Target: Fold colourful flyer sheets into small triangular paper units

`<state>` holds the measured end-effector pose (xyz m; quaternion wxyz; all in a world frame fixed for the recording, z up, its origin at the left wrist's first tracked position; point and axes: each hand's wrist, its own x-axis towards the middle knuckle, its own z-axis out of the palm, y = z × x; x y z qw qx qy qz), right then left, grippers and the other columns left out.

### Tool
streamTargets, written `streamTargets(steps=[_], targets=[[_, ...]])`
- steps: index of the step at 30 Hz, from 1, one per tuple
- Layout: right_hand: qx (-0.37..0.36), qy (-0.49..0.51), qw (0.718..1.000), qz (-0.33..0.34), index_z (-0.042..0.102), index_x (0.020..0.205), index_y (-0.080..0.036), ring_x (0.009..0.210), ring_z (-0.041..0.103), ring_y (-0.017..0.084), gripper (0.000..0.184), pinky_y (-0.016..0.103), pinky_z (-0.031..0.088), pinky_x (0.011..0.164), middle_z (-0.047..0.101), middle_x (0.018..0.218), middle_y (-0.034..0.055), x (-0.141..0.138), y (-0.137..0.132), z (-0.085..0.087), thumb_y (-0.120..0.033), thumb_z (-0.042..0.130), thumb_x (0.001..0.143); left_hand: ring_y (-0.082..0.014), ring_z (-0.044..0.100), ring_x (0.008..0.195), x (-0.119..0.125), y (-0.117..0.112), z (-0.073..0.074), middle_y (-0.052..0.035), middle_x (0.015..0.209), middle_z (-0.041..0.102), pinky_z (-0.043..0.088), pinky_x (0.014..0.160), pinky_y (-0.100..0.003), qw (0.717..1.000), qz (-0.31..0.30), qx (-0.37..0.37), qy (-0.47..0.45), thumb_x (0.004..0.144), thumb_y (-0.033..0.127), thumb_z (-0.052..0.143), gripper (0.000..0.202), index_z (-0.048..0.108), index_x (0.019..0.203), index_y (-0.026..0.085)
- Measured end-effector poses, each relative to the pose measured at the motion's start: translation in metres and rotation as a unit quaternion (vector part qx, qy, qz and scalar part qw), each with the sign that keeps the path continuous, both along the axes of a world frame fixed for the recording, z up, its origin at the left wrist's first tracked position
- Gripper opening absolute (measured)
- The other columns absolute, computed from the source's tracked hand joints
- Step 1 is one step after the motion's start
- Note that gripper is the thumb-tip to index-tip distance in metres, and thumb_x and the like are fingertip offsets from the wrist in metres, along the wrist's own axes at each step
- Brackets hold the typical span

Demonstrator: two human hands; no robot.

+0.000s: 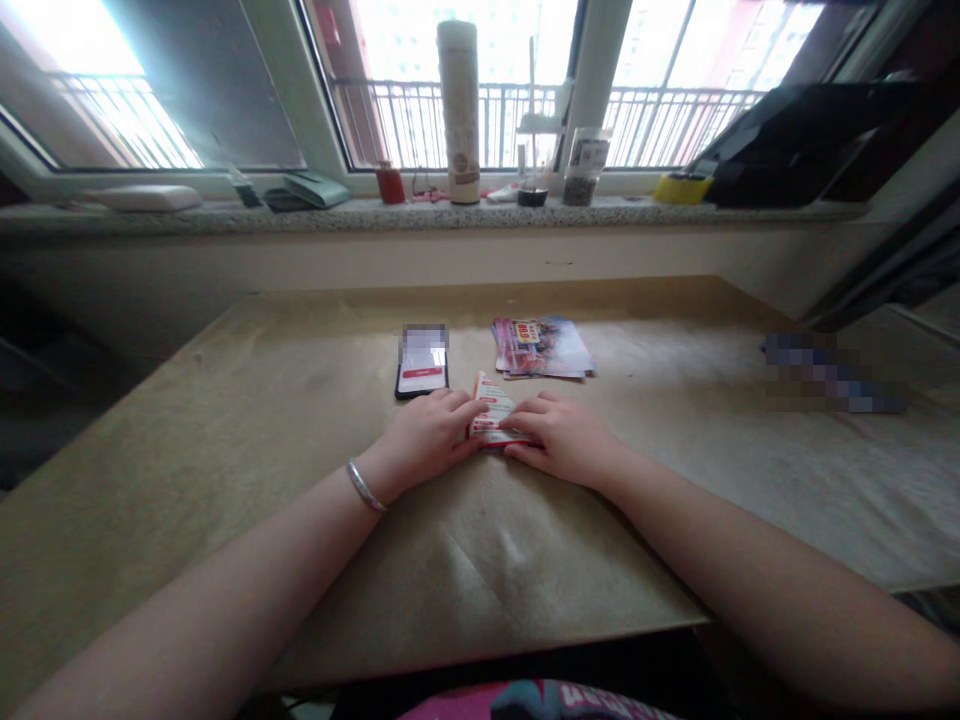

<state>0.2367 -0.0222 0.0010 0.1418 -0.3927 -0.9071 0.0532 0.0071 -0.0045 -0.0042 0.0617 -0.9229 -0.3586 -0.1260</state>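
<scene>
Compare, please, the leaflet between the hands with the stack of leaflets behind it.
The leaflet is held by the left hand and right hand; the stack lies untouched. The leaflet is folded small, one corner raised; the stack lies flat, unfolded. Both are red-printed paper.

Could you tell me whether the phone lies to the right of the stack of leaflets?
No, the phone lies left of the stack of leaflets, just past the left hand.

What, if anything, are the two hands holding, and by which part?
A red-and-white leaflet, lying on the table: left hand at its left edge, right hand at its lower right edge.
</scene>
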Motion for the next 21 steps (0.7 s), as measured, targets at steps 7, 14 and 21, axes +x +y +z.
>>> streamTargets(steps=[7,14,21], targets=[[0.022,0.009,0.999,-0.031,0.068,0.103,-0.024,0.085,0.062,0.019,0.026,0.029,0.041,0.068,0.070,0.095,0.0053,0.004,-0.001,0.000,-0.041,0.054,0.089,-0.0212,0.058,0.101,-0.007,0.001,-0.005,-0.0117,0.117,0.056,0.051,0.088,-0.036,0.995,-0.047,-0.034,-0.087,0.090,0.034,0.054,0.037,0.048,0.122,0.017],[-0.011,0.089,0.992,-0.089,0.061,0.079,-0.020,0.067,0.057,0.013,0.013,0.024,0.038,0.061,0.066,0.079,0.0013,0.007,0.002,-0.005,-0.031,0.058,0.084,-0.0138,0.055,0.080,-0.005,-0.002,0.004,-0.0058,0.095,0.060,0.047,0.070,-0.024,0.990,-0.125,-0.005,-0.063,0.092,0.019,0.042,0.017,0.060,0.091,0.017],[-0.036,0.128,0.984,-0.119,0.061,0.073,-0.020,0.064,0.053,0.012,0.011,0.023,0.037,0.059,0.063,0.073,0.0002,0.010,0.007,-0.007,-0.027,0.059,0.081,-0.0134,0.058,0.082,-0.006,-0.001,0.005,-0.0052,0.098,0.065,0.048,0.073,-0.025,0.990,-0.135,0.012,-0.040,0.093,0.022,0.043,0.024,0.067,0.099,0.021]])
